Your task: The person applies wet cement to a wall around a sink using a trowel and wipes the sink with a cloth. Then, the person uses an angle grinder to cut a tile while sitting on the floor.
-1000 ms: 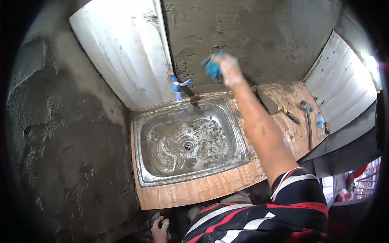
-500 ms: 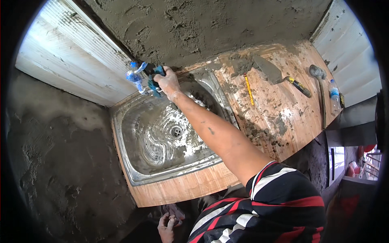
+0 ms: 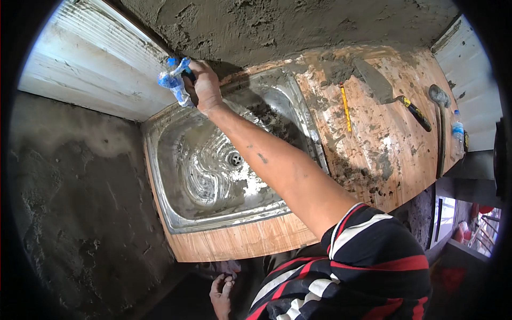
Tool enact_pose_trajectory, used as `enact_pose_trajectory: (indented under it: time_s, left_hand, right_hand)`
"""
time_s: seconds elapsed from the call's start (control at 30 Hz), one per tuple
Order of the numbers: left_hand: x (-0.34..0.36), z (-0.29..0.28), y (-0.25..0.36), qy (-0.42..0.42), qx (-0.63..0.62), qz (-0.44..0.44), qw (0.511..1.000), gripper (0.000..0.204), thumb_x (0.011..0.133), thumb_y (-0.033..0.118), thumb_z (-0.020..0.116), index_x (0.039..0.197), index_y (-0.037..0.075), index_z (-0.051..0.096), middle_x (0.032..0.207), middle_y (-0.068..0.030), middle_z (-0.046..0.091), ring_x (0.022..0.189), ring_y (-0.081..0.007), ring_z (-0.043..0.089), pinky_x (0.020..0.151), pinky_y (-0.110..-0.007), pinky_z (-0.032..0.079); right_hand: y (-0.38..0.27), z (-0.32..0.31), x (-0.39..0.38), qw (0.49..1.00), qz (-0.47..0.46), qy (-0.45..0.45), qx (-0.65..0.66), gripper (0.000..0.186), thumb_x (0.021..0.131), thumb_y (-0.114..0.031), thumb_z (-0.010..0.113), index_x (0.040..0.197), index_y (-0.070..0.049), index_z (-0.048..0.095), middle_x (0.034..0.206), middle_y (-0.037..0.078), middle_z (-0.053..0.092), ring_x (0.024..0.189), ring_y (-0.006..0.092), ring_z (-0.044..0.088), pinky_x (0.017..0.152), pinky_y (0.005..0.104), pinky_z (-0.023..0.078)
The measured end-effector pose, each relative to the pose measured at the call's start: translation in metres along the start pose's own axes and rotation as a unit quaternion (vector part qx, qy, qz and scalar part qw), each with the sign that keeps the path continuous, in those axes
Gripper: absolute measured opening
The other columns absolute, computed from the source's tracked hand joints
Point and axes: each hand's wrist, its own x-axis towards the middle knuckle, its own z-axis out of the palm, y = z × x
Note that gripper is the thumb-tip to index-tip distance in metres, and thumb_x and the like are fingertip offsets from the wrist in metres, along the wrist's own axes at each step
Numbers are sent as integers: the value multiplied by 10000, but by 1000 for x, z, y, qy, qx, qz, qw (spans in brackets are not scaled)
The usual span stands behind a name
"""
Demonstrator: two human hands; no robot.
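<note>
Blue cloth (image 3: 190, 76), mostly hidden, was observed in the head view within the tightly curled right hand (image 3: 205, 88), just beside the wrapped faucet (image 3: 169, 80) behind the sink (image 3: 166, 176). The left hand (image 3: 221, 296) was half-curled below the counter (image 3: 240, 240); any contents could not be determined.

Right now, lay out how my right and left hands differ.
The right hand is at the back left corner of the sink, beside the blue-and-white tap; the left hand is short of the near edge of the counter.
The right hand's forearm reaches across the sink; the left hand's barely shows.
The right hand's fingertips are hidden; the left hand's bent fingers show.
Both are bare.
</note>
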Motion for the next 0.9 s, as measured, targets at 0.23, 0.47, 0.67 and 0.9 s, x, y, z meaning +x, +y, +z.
enact_pose_trajectory:
  time_s: [0.23, 0.47, 0.67, 0.9]
  left_hand:
    - [29, 0, -65, -9, -138, 4, 990, 387, 950, 73, 709, 1281, -85, 586, 1065, -129, 726, 945, -174, 685, 912, -300, 531]
    - [30, -4, -59, 8, -137, -8, 990, 380, 941, 51, 707, 1276, -84, 590, 1065, -132, 720, 955, -181, 681, 907, -300, 534]
    - [33, -4, -62, 9, -149, -14, 989, 383, 939, 44, 703, 1281, -86, 588, 1071, -136, 717, 959, -182, 681, 909, -299, 533]
    - [41, -5, -66, -2, -146, -9, 989, 391, 939, 39, 704, 1287, -92, 582, 1063, -130, 716, 953, -174, 677, 905, -294, 530]
  right_hand:
    - [6, -25, 8, 851, -213, -37, -479, 367, 836, -220, 705, 1172, -78, 661, 1121, 196, 660, 1071, 405, 613, 901, 480, 526]
    - [-16, -18, -19, 631, -367, -60, -681, 398, 865, -232, 668, 1229, -82, 612, 1080, 205, 655, 1019, 431, 626, 879, 495, 528]
    - [-18, -9, -10, 637, -381, -56, -667, 276, 877, -224, 672, 1117, -97, 620, 1013, 168, 663, 946, 394, 648, 803, 497, 532]
    - [-18, -15, -5, 608, -348, -53, -712, 235, 864, -274, 646, 1024, -102, 652, 1037, 139, 655, 987, 398, 642, 778, 499, 573]
